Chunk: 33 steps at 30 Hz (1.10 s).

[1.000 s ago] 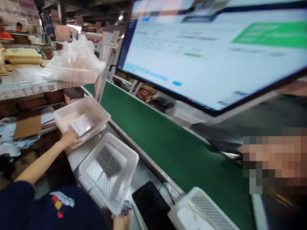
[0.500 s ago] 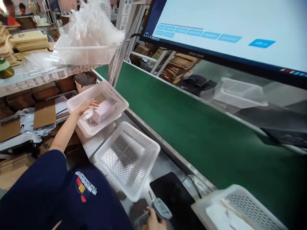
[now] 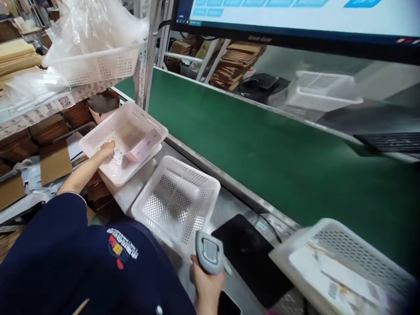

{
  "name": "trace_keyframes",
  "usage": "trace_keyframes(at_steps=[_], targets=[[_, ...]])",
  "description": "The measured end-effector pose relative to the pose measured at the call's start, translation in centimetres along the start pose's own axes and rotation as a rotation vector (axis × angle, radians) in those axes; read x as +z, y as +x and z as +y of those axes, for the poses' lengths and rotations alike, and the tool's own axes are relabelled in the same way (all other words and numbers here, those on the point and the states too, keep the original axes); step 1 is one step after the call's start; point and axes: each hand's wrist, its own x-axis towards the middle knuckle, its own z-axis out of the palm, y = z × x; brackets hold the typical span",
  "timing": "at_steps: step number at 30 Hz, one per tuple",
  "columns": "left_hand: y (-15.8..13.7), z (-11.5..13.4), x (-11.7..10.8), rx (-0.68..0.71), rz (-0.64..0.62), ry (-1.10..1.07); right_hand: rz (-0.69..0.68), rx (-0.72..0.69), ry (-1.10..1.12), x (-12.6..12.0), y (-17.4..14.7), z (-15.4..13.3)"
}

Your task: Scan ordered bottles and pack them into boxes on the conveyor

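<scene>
My right hand (image 3: 207, 282) grips a grey barcode scanner (image 3: 210, 253), its head raised over the near corner of the middle white basket (image 3: 205, 210). My left hand (image 3: 107, 149) is inside the left white basket (image 3: 95, 139), fingers curled down among its contents. What those fingers hold, if anything, is hidden. A pale pink box (image 3: 144, 145) leans along the right side of that basket. Beside it lie a brownish flat piece (image 3: 130, 133) and some clear plastic by my fingers.
A black mat (image 3: 252, 262) lies right of the scanner. Another white basket (image 3: 344, 238) with white packets stands at the lower right. The green conveyor belt (image 3: 249, 148) runs behind, under a monitor (image 3: 278, 41). Plastic bags (image 3: 95, 30) fill a shelf basket.
My right hand has lifted the scanner up from the table. My left hand has lowered and curled its fingers, and the pink box has turned and shifted right. The camera view has shifted.
</scene>
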Motion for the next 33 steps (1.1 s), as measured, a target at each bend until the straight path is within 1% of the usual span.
trace_keyframes(at_steps=[2, 4, 5, 6, 7, 8, 10, 12, 13, 14, 15, 16, 17, 18, 20, 21, 22, 23, 25, 26, 27, 28, 30, 31, 33], targets=[[-1.2, 0.2, -1.7, 0.085, 0.095, -0.047, -0.122, -0.209, -0.06, 0.6, 0.0, -2.7], [-3.1, 1.5, -2.9, 0.278, 0.16, -0.214, -0.278, -0.414, -0.122, 0.9, 0.0, -6.4], [-4.3, 2.6, -3.1, 0.401, 0.16, -0.319, -0.359, -0.487, -0.176, 0.9, -0.1, -8.5], [-5.4, 3.9, -3.0, 0.525, 0.132, -0.414, -0.419, -0.532, -0.253, 0.9, -0.2, -10.6], [-6.5, 5.3, -2.6, 0.634, 0.076, -0.479, -0.461, -0.55, -0.351, 0.8, -0.2, -12.6], [-7.4, 6.9, -1.8, 0.72, -0.002, -0.499, -0.49, -0.55, -0.455, 0.7, -0.2, -14.4], [-8.9, 9.8, 0.7, 0.82, -0.164, -0.471, -0.522, -0.51, -0.649, 0.8, 0.0, -17.0], [-9.8, 12.2, 3.9, 0.84, -0.286, -0.404, -0.535, -0.439, -0.78, 0.8, 0.4, -17.8], [-10.1, 13.1, 5.6, 0.833, -0.319, -0.368, -0.536, -0.397, -0.815, 0.8, 0.5, -17.5], [-10.3, 13.7, 7.1, 0.825, -0.322, -0.335, -0.535, -0.357, -0.832, 0.8, 0.5, -16.9], [-10.4, 14.1, 8.3, 0.819, -0.29, -0.305, -0.532, -0.319, -0.833, 0.7, 0.4, -16.0], [-10.5, 14.3, 9.2, 0.819, -0.222, -0.276, -0.527, -0.281, -0.822, 0.6, 0.2, -14.8], [-10.4, 14.4, 9.5, 0.821, -0.119, -0.245, -0.523, -0.242, -0.803, 0.4, 0.0, -13.5], [-10.1, 14.5, 9.5, 0.816, 0.013, -0.211, -0.516, -0.207, -0.778, 0.3, -0.3, -12.1], [-9.1, 14.6, 8.0, 0.764, 0.283, -0.126, -0.496, -0.154, -0.717, 0.3, -0.8, -9.4], [-8.3, 14.7, 6.8, 0.705, 0.38, -0.084, -0.481, -0.142, -0.684, 0.3, -1.0, -8.3], [-7.3, 14.7, 5.5, 0.624, 0.422, -0.05, -0.464, -0.143, -0.648, 0.4, -1.0, -7.3], [-6.3, 14.7, 4.1, 0.527, 0.407, -0.022, -0.447, -0.155, -0.608, 0.5, -1.0, -6.5], [-4.3, 14.2, 1.3, 0.358, 0.28, 0.02, -0.408, -0.19, -0.521, 0.8, -0.6, -5.7], [-3.6, 13.7, 0.1, 0.309, 0.226, 0.031, -0.388, -0.211, -0.473, 0.9, -0.2, -5.6], [-3.1, 13.1, -1.0, 0.292, 0.206, 0.031, -0.369, -0.236, -0.422, 0.9, 0.2, -5.7], [-2.9, 12.4, -2.0, 0.308, 0.23, 0.01, -0.353, -0.264, -0.368, 0.9, 0.7, -6.1], [-3.1, 10.8, -3.5, 0.408, 0.344, -0.132, -0.34, -0.336, -0.254, 0.5, 1.6, -7.5], [-3.6, 10.1, -4.1, 0.482, 0.392, -0.238, -0.345, -0.381, -0.197, 0.2, 2.0, -8.5], [-4.9, 9.3, -4.6, 0.674, 0.452, -0.427, -0.374, -0.47, -0.1, -0.7, 2.5, -10.9]])
